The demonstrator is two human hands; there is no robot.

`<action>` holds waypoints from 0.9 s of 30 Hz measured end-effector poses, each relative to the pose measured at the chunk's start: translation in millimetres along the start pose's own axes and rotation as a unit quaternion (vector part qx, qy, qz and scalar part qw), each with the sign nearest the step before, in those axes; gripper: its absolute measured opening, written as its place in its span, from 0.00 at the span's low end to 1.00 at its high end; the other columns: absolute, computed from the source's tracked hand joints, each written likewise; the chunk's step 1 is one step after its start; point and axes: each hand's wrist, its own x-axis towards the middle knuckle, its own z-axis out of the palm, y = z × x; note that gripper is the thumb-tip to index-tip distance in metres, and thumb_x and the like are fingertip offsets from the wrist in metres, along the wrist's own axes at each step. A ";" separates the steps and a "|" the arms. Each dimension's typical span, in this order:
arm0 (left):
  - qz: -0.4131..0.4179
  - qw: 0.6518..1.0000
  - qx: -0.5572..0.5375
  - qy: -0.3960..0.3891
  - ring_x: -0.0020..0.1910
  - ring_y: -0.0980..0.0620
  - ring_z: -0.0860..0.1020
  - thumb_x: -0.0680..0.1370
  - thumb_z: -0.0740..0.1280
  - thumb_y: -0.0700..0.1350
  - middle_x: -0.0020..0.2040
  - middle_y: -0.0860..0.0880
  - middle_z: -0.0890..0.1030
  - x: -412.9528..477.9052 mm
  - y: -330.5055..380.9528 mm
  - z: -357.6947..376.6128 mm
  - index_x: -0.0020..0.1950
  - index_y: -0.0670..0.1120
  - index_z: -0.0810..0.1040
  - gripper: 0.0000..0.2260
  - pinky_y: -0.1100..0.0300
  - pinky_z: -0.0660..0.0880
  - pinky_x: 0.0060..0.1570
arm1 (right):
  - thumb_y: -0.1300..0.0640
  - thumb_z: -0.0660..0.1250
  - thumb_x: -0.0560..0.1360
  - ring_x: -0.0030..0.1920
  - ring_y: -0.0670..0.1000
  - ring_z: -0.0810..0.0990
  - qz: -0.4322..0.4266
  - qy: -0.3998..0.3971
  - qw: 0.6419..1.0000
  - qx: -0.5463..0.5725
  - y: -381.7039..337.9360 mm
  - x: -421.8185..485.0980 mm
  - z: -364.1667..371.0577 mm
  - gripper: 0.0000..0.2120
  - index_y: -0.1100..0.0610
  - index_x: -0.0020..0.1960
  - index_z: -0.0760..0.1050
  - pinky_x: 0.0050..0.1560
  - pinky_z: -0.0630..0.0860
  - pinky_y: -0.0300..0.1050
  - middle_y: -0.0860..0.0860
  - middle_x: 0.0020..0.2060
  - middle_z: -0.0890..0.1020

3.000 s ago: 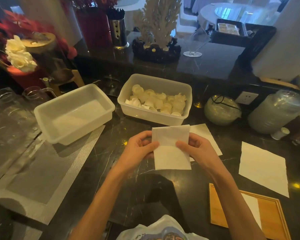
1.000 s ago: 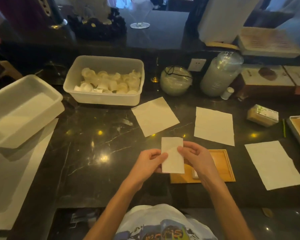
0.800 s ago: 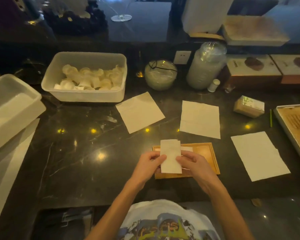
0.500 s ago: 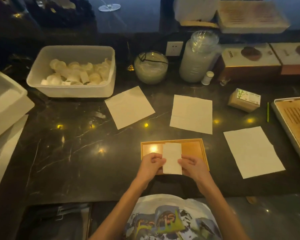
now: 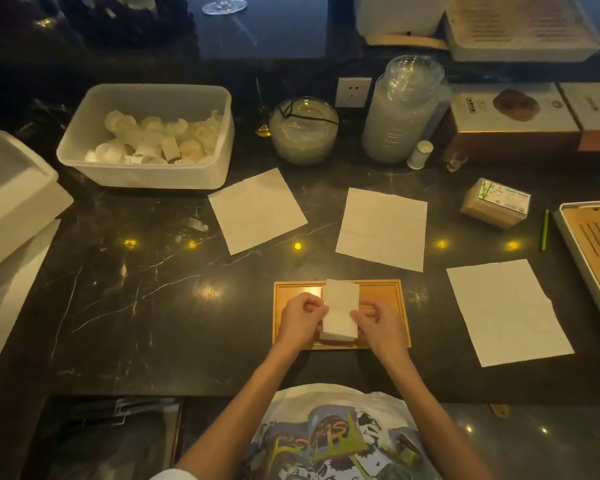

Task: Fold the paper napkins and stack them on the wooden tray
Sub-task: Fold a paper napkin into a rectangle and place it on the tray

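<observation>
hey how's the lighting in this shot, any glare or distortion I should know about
Head view: dim, warm light; small yellow glints dot the black marble counter; a bright reflection sits on the wooden tray beside the folded napkin; wide-angle bending curves the edges; background is dark and soft.

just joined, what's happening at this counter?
A person is folding paper napkins. Both hands, left hand and right hand, pinch a folded napkin over the wooden tray. Three unfolded napkins lie flat on the dark counter.
</observation>
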 end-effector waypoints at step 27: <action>0.003 0.992 0.016 -0.127 0.67 0.57 0.68 0.82 0.57 0.34 0.72 0.51 0.68 -11.2 -14.0 28.8 0.81 0.51 0.51 0.30 0.76 0.67 0.54 | 0.44 0.47 0.85 0.74 0.56 0.67 0.108 -0.174 0.971 0.124 -13.7 4.9 12.4 0.27 0.52 0.81 0.50 0.75 0.64 0.60 0.55 0.77 0.65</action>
